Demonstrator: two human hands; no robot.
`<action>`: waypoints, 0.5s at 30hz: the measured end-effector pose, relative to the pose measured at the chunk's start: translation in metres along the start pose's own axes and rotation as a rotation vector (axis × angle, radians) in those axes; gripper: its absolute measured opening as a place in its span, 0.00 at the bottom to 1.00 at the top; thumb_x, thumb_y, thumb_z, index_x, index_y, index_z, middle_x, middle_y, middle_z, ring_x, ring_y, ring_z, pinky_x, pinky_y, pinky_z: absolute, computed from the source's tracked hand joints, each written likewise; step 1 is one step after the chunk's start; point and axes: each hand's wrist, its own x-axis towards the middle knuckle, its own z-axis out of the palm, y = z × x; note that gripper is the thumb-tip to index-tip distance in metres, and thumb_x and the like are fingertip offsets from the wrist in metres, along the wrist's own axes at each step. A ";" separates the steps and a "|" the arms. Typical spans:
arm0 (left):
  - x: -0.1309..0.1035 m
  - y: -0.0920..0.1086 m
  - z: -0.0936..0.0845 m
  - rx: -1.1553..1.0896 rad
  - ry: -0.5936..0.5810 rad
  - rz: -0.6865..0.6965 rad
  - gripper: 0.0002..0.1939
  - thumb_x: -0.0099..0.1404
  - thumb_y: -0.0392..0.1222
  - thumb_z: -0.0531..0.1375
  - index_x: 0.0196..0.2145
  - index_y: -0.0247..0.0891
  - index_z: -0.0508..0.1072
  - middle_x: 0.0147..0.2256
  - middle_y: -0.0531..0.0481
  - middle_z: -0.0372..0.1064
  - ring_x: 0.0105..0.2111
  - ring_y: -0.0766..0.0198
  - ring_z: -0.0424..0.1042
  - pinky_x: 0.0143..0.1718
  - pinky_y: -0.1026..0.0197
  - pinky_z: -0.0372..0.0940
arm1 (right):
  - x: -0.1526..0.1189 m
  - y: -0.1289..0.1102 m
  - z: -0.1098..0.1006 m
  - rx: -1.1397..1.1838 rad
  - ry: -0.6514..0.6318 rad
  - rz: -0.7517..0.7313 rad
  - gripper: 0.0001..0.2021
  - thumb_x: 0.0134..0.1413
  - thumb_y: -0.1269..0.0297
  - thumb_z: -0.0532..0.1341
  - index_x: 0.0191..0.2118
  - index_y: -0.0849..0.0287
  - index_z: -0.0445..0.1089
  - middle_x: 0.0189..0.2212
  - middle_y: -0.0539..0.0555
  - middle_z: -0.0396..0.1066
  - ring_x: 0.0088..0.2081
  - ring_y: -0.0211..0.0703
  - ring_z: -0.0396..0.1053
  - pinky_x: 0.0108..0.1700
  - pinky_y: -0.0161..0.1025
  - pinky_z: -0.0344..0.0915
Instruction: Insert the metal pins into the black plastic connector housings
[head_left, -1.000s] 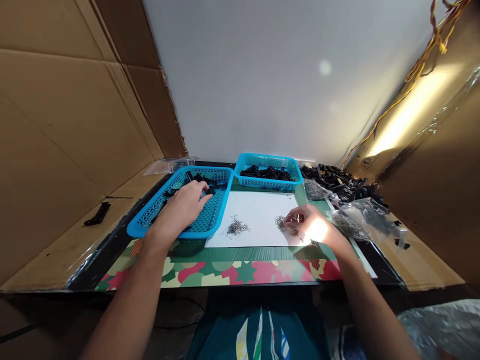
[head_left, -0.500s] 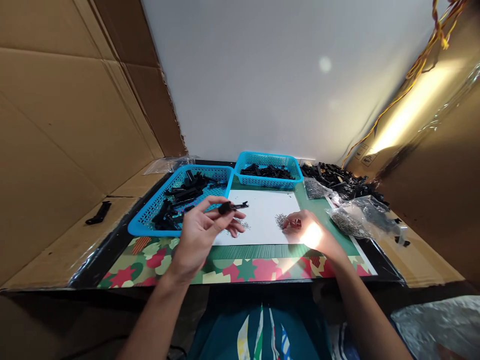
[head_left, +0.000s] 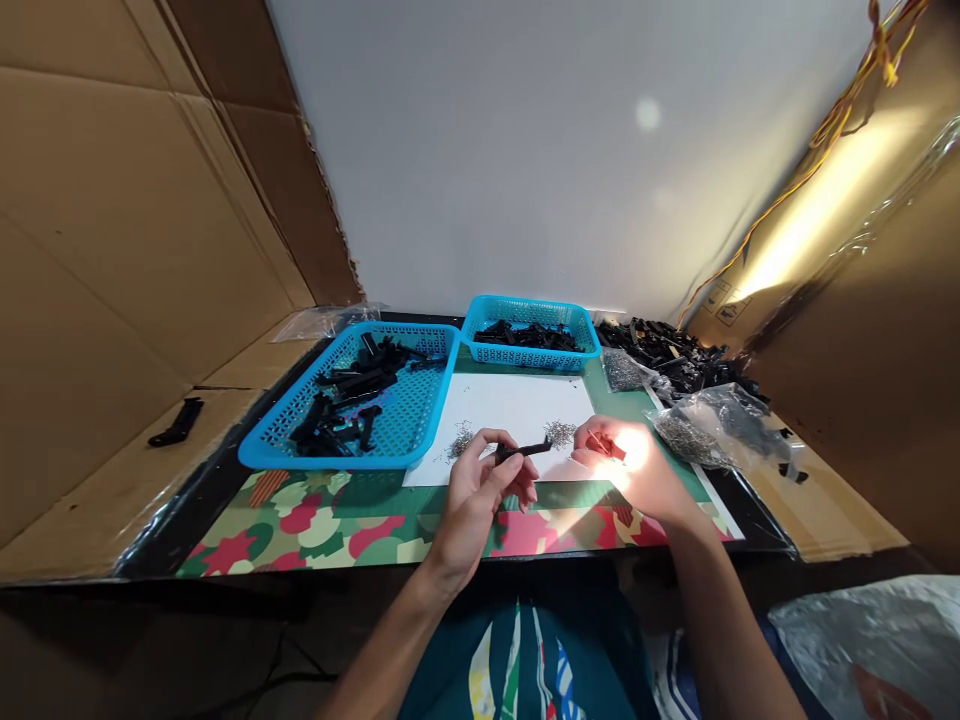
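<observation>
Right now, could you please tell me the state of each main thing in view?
Left hand: closed on black part.
Right hand: curled; contents unclear.
Left basket: open-topped, partly filled.
Far basket: open-topped, partly filled.
White paper: flat, partly covered.
Larger clear bag: crumpled, holding small pieces.

A pale panel (head_left: 480, 150) stands behind the bench (head_left: 251, 410), flanked by a left cardboard wall (head_left: 105, 230) and a right cardboard wall (head_left: 855, 340). Clear tape (head_left: 862, 240) runs along the right one; twisted yellow and reddish wires (head_left: 829, 130) trail down beside a bright patch of light. Clear plastic film (head_left: 322, 322) lies at the back left corner. Low down sit a crumpled translucent plastic bag (head_left: 862, 625), right, and a dark cable (head_left: 289, 680), left.
</observation>
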 end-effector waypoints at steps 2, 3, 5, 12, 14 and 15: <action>0.001 -0.004 -0.001 0.055 0.010 0.027 0.13 0.68 0.45 0.65 0.44 0.41 0.65 0.31 0.52 0.76 0.26 0.65 0.72 0.27 0.64 0.67 | -0.006 -0.002 0.009 0.078 0.088 -0.034 0.08 0.58 0.60 0.67 0.31 0.58 0.72 0.23 0.46 0.63 0.26 0.38 0.59 0.29 0.36 0.57; 0.002 -0.006 -0.002 0.074 0.010 0.041 0.13 0.68 0.44 0.65 0.45 0.41 0.65 0.31 0.51 0.76 0.26 0.65 0.72 0.27 0.64 0.67 | -0.010 -0.003 0.015 0.114 0.136 -0.053 0.08 0.58 0.60 0.67 0.31 0.58 0.72 0.23 0.46 0.63 0.26 0.38 0.59 0.30 0.36 0.57; 0.001 -0.009 -0.002 0.089 -0.013 0.062 0.11 0.69 0.42 0.63 0.44 0.41 0.65 0.32 0.51 0.76 0.26 0.65 0.73 0.28 0.64 0.67 | -0.016 -0.004 0.028 0.185 0.238 -0.074 0.08 0.58 0.61 0.67 0.30 0.57 0.72 0.24 0.47 0.65 0.27 0.39 0.61 0.30 0.36 0.58; -0.014 -0.008 0.005 0.074 -0.147 0.083 0.13 0.66 0.40 0.67 0.41 0.40 0.66 0.36 0.52 0.71 0.31 0.66 0.71 0.36 0.63 0.67 | -0.028 -0.002 0.074 0.409 0.443 -0.016 0.08 0.59 0.60 0.68 0.32 0.57 0.72 0.25 0.49 0.68 0.27 0.40 0.65 0.29 0.37 0.62; -0.016 -0.010 0.007 0.091 -0.119 0.098 0.10 0.70 0.44 0.65 0.42 0.40 0.67 0.34 0.54 0.68 0.30 0.68 0.68 0.36 0.65 0.64 | -0.028 -0.002 0.082 0.501 0.404 0.006 0.09 0.59 0.60 0.68 0.32 0.57 0.73 0.23 0.48 0.68 0.25 0.40 0.65 0.28 0.37 0.62; -0.017 -0.012 0.008 0.099 -0.101 0.108 0.10 0.72 0.46 0.63 0.43 0.40 0.68 0.33 0.54 0.66 0.29 0.69 0.67 0.35 0.65 0.63 | -0.027 -0.003 0.085 0.558 0.371 0.018 0.09 0.59 0.59 0.68 0.32 0.57 0.73 0.22 0.48 0.68 0.24 0.39 0.65 0.28 0.37 0.62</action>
